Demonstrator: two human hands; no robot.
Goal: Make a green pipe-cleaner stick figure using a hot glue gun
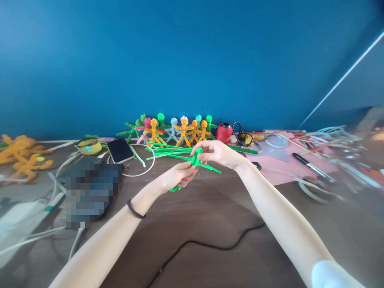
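Observation:
Both my hands meet over a dark wooden table (210,216). My left hand (177,176) is closed round the lower part of a green pipe cleaner (195,158), whose ends stick out below my fingers. My right hand (217,153) pinches the looped top of the same pipe cleaner. Just behind my hands lies a loose bundle of green pipe cleaners (168,151).
A row of pipe cleaner figures (180,130) leans on the blue wall. A phone (120,150), red thread spool (224,132), scissors (240,134), black marker (307,165) on pink paper (276,162), orange figures (21,154) at left, and a black cable (210,245) lie around.

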